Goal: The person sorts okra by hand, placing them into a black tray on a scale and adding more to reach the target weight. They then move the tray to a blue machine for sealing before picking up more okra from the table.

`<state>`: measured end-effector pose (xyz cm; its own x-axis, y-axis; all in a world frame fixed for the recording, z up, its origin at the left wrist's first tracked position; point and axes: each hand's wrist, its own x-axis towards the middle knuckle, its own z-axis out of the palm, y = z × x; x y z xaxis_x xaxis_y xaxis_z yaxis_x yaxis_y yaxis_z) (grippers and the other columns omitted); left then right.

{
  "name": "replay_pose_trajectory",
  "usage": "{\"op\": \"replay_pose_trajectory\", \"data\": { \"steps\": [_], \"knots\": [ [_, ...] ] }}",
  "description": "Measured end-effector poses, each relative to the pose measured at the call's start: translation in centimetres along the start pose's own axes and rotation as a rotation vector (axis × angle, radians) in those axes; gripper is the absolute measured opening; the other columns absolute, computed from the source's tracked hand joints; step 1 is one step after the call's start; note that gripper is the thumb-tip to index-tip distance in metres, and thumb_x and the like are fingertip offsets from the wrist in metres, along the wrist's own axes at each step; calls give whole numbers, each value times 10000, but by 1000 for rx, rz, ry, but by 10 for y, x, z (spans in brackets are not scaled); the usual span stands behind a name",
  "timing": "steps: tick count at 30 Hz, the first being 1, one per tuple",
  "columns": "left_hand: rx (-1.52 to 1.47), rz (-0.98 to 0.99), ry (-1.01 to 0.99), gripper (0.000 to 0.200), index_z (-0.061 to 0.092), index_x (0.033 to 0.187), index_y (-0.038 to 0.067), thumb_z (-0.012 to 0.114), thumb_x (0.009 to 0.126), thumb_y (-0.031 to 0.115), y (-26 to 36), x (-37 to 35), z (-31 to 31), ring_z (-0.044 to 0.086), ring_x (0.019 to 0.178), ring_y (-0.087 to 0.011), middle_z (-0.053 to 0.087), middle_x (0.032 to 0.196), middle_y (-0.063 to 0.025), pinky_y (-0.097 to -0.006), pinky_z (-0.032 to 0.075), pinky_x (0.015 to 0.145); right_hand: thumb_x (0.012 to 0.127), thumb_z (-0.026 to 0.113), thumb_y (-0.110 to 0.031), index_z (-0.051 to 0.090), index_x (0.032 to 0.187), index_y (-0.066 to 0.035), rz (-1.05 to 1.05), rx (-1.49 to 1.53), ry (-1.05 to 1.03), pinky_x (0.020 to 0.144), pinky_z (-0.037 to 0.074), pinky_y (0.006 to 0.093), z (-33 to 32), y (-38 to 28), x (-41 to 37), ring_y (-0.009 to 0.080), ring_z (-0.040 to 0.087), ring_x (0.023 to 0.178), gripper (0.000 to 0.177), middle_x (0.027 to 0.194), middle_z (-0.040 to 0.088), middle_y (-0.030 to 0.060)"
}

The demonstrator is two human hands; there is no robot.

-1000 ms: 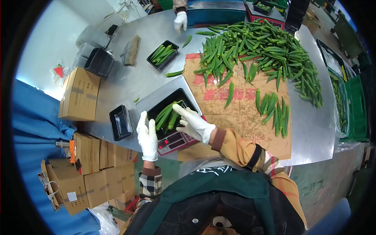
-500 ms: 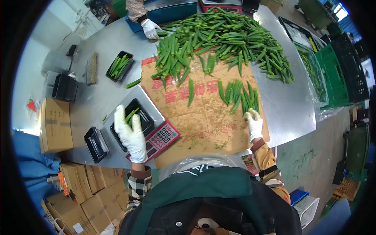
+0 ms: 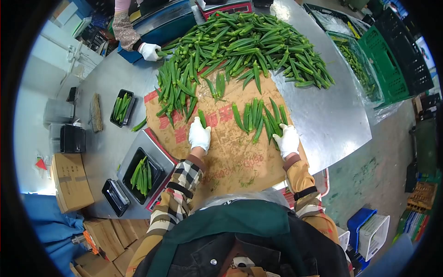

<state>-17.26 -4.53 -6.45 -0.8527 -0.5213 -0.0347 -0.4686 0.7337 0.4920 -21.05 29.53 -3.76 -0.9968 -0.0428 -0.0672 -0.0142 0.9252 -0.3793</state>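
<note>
Touching okra pods (image 3: 202, 117) — left hand (image 3: 200, 137) on one, right hand (image 3: 288, 140) on several.

Covered ends, cropped edges, faint print.
The left hand (image 3: 199, 136) hides one okra pod's (image 3: 202, 118) lower end, the right hand (image 3: 288, 140) the tips of a small okra bunch (image 3: 274, 116); neither grip shows clearly. The left sleeve (image 3: 183, 181) covers part of the scale (image 3: 156, 147), the cardboard sheet's (image 3: 240, 161) small writing is unreadable, and the top edge crops the co-worker's arm (image 3: 126, 30).
</note>
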Motion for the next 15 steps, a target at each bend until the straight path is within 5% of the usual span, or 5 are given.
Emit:
{"op": "replay_pose_trajectory", "data": {
  "steps": [3, 7, 9, 12, 15],
  "knots": [
    [-140, -4, -238, 375, 588, 1170, -1, 690, 830, 122, 6, 17, -2, 686, 847, -301, 691, 985, -182, -386, 540, 740, 773, 818, -308, 687, 1156, -63, 3, 94, -80, 921, 476, 416, 4, 10, 8, 325, 576, 1082, 473, 1072, 626, 139],
    [-696, -307, -384, 166, 550, 983, 73, 652, 857, 108, 50, 31, 12, 546, 696, -112, 556, 788, 5, -294, 499, 606, 778, 813, -311, 710, 1040, -64, 2, 122, -20, 899, 485, 414, 14, 2, 12, 329, 597, 1023, 374, 1029, 626, 142],
    [-541, -206, -368, 258, 569, 1017, 30, 690, 860, 196, 72, 32, 24, 595, 719, -175, 612, 814, -48, -336, 511, 658, 789, 804, -284, 701, 987, -57, -7, 120, 7, 853, 507, 401, 20, 3, 20, 324, 637, 928, 319, 973, 650, 131],
    [-306, -96, -306, 396, 594, 1051, -14, 743, 844, 289, 106, 19, 30, 668, 798, -237, 697, 896, -150, -350, 519, 753, 792, 794, -252, 694, 957, -30, 120, 277, -305, 769, 534, 381, -6, 3, 36, 294, 677, 826, 295, 885, 692, 121],
    [-254, -166, -436, 410, 616, 1089, -16, 753, 847, 285, 103, 15, 37, 678, 808, -216, 714, 912, -153, -340, 519, 751, 787, 795, -251, 700, 964, -20, 158, 568, -193, 733, 551, 363, -15, 7, 51, 266, 704, 766, 306, 813, 723, 127]
  ]
}}
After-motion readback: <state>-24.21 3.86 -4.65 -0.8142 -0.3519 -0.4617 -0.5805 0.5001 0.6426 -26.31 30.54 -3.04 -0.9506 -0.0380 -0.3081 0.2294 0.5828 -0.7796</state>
